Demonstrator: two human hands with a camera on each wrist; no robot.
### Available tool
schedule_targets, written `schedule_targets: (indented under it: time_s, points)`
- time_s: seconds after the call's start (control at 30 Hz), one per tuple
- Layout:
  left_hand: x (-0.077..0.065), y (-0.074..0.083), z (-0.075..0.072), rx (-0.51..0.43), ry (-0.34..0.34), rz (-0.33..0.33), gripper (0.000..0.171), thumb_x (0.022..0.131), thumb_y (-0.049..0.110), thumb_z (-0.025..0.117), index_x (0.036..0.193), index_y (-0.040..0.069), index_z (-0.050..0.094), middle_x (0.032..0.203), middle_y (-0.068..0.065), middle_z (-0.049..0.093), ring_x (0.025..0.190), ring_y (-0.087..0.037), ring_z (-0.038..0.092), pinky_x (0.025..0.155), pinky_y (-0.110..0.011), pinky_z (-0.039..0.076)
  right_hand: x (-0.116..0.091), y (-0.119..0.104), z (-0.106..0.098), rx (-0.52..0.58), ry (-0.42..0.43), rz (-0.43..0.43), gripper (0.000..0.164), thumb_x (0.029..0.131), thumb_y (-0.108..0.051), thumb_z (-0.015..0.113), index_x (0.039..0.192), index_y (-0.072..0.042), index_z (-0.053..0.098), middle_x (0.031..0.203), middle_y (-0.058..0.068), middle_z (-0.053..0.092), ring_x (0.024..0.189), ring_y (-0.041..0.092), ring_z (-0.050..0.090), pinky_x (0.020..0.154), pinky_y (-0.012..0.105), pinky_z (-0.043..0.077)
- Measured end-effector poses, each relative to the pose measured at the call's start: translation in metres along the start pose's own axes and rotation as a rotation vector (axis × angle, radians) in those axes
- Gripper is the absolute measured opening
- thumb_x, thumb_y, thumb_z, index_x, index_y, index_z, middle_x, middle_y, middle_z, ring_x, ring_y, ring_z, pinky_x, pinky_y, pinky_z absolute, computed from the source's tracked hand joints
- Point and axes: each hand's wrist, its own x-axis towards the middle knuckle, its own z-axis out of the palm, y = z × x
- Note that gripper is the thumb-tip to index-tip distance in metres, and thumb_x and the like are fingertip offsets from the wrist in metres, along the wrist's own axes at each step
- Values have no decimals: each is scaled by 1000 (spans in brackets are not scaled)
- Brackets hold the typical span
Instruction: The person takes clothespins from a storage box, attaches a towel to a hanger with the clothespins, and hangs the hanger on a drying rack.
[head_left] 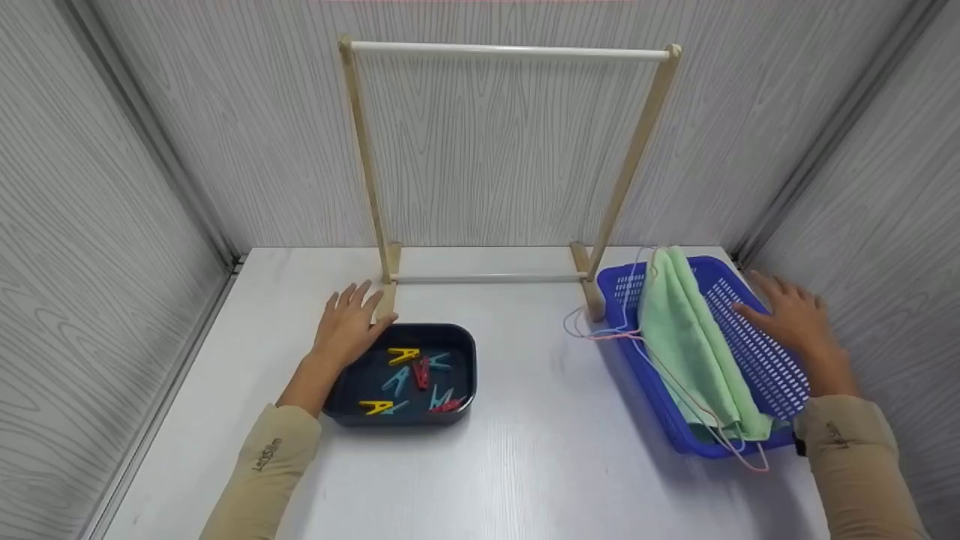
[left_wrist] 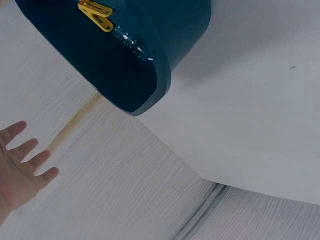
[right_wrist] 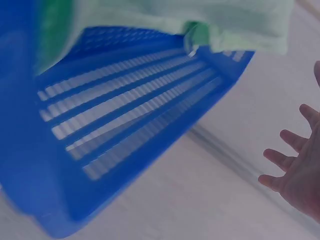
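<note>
My left hand [head_left: 347,328] is spread over the left rim of a dark blue tray [head_left: 469,360], its fingers straight and holding nothing. Several clothespins lie in that tray, among them a yellow clothespin [head_left: 403,355] and a red clothespin [head_left: 421,373]. At the right, my right hand [head_left: 796,319] hovers with spread fingers above the right side of a blue slotted basket [head_left: 739,322]. A folded light green cloth [head_left: 686,337] rests in the basket, beside pink and blue wire hangers [head_left: 600,336] that stick out over its edge. The left wrist view also shows a yellow clothespin [left_wrist: 96,14].
A wooden rack [head_left: 626,169] with a white top bar [head_left: 510,51] and a lower bar [head_left: 491,278] stands at the back of the white table [head_left: 525,420]. Grey wood-grain panels [head_left: 150,150] enclose the table at the back and sides.
</note>
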Motion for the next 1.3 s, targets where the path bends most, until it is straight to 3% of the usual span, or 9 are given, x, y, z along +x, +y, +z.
schedule_targets:
  time_s: [0.23, 0.43, 0.57, 0.77, 0.97, 1.17, 1.3]
  points:
    - [-16, 8, 23, -65, -124, 49, 60, 96, 47, 39, 130, -2, 48, 137, -23, 38, 126, -39, 32, 103, -53, 18, -38, 50, 12, 20, -147, 89, 70, 93, -43, 50, 138, 4, 27, 129, 44, 23, 110, 65, 22, 85, 74, 17]
    - [-25, 14, 36, -97, -174, 45, 59, 96, 45, 41, 127, -4, 51, 134, -23, 42, 124, -39, 35, 101, -53, 24, -63, 71, 22, 105, -263, 142, 65, 96, -39, 44, 141, 3, 21, 126, 44, 26, 108, 63, 29, 82, 73, 24]
    - [-28, 16, 39, -140, -175, 23, 58, 96, 44, 42, 127, -5, 51, 132, -23, 44, 123, -38, 36, 101, -52, 24, -73, 75, 31, 207, -221, 186, 61, 99, -36, 37, 144, -2, 16, 126, 43, 28, 103, 60, 34, 79, 73, 26]
    - [-31, 18, 42, -154, -196, -3, 59, 95, 44, 43, 127, -6, 50, 131, -22, 45, 123, -38, 37, 101, -52, 25, -79, 77, 41, 312, -94, 179, 50, 100, -25, 38, 142, -1, 26, 121, 41, 36, 90, 49, 42, 74, 65, 32]
    - [-34, 18, 42, -160, -211, -2, 62, 95, 46, 43, 127, -6, 50, 130, -22, 46, 121, -38, 38, 100, -52, 26, -83, 68, 42, 359, -92, 239, 51, 100, -26, 36, 143, -3, 23, 128, 42, 28, 100, 52, 38, 80, 68, 29]
    - [-34, 19, 46, -122, -223, 15, 53, 95, 38, 49, 126, -5, 50, 128, -21, 48, 119, -38, 41, 98, -53, 29, -84, 51, 44, 381, -102, 328, 54, 100, -31, 36, 145, -6, 19, 135, 40, 19, 112, 57, 29, 85, 71, 23]
    - [-34, 21, 52, -93, -233, 61, 48, 93, 31, 54, 125, -5, 52, 127, -21, 48, 116, -39, 43, 95, -54, 33, -85, 45, 48, 355, -61, 303, 52, 100, -24, 37, 143, -1, 22, 133, 42, 21, 115, 59, 27, 88, 70, 21]
